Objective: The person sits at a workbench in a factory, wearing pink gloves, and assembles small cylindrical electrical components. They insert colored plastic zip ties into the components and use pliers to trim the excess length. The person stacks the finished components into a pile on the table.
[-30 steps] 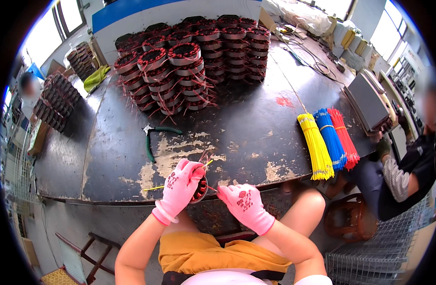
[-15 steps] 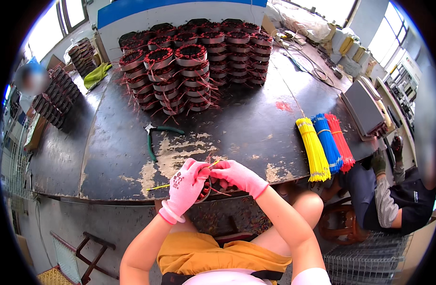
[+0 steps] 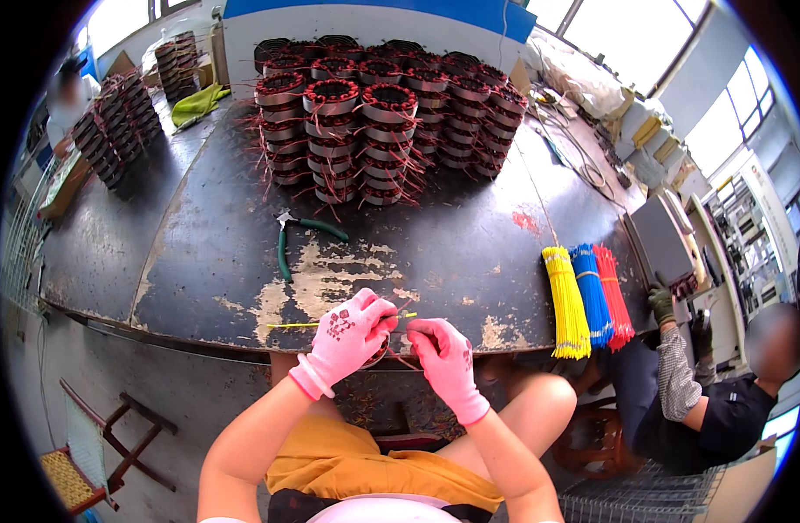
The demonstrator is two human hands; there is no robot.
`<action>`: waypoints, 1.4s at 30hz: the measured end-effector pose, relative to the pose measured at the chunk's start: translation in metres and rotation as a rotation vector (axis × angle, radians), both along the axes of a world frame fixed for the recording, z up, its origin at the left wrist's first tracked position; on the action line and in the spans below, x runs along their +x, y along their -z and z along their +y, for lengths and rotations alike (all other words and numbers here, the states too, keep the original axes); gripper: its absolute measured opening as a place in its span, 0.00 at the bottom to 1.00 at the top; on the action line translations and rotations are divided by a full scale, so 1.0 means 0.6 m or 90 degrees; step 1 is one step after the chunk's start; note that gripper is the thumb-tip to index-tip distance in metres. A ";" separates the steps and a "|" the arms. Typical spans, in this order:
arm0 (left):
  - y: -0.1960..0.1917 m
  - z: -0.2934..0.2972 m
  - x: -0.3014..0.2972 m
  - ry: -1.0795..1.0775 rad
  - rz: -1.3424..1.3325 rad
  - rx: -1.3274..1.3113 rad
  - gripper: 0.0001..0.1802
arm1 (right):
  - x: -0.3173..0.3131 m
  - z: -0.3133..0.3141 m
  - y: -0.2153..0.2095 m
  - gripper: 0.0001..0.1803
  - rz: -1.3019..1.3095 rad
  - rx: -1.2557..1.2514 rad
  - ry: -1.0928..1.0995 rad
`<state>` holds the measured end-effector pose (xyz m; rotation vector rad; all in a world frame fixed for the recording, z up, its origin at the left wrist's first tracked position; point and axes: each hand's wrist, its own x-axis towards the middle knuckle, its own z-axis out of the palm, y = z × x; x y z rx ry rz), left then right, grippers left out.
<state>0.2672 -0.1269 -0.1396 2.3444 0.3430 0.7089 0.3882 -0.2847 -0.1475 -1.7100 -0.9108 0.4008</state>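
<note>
My left hand [image 3: 352, 331], in a pink glove, is closed at the table's front edge, thumb and fingers pinching a yellow wire [image 3: 292, 325]. The wire sticks out on both sides of the hand. Beneath the fingers a stator [image 3: 378, 356] with reddish windings is mostly hidden. Just to its right, my right hand [image 3: 445, 359], gloved alike, has its fingertips pressed together beside the stator's thin leads; what they hold is too small to make out. Green-handled cutting pliers [image 3: 286, 248] lie beyond my left hand.
Stacks of stators [image 3: 365, 131] stand at the back of the worn dark table [image 3: 452, 244]. Bundles of yellow [image 3: 567, 305], blue [image 3: 593, 296] and red wires [image 3: 613, 296] lie at the right. A co-worker [image 3: 714, 410] sits at the right; another person is at the far left.
My right hand has drawn away from my left, so a gap shows between them and the yellow wire's right end is visible. The whole view has shifted slightly.
</note>
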 end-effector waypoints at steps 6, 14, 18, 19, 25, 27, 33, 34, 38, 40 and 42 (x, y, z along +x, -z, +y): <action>-0.011 0.010 -0.009 0.095 0.018 0.016 0.10 | -0.001 -0.008 -0.031 0.08 -0.238 0.037 0.010; -0.024 -0.020 -0.006 0.062 0.041 0.134 0.11 | 0.015 -0.015 -0.047 0.08 -0.012 -0.089 -0.067; -0.024 -0.028 0.003 0.054 0.024 0.120 0.09 | 0.028 -0.013 -0.057 0.08 -0.007 -0.106 -0.079; -0.024 -0.029 0.004 0.054 0.022 0.113 0.08 | 0.031 -0.012 -0.056 0.08 0.003 -0.106 -0.082; -0.036 -0.033 0.006 0.058 0.019 0.095 0.08 | 0.038 -0.010 -0.056 0.08 0.033 -0.079 -0.098; -0.033 -0.033 0.008 0.067 0.024 0.074 0.09 | 0.040 -0.012 -0.055 0.07 0.071 -0.072 -0.102; -0.010 -0.030 0.007 0.083 0.002 0.081 0.11 | 0.051 -0.009 -0.057 0.07 0.225 -0.134 -0.134; -0.009 -0.030 0.008 0.086 0.004 0.091 0.11 | 0.056 -0.006 -0.053 0.08 0.287 -0.148 -0.132; -0.008 -0.032 0.012 0.098 0.010 0.110 0.11 | 0.067 -0.007 -0.012 0.11 0.519 -0.097 -0.121; -0.006 -0.027 0.010 0.094 0.013 0.107 0.11 | 0.046 -0.019 -0.037 0.13 0.184 -0.140 -0.069; -0.004 -0.027 0.007 0.095 0.013 0.099 0.11 | 0.035 -0.032 -0.043 0.17 -0.113 -0.148 -0.052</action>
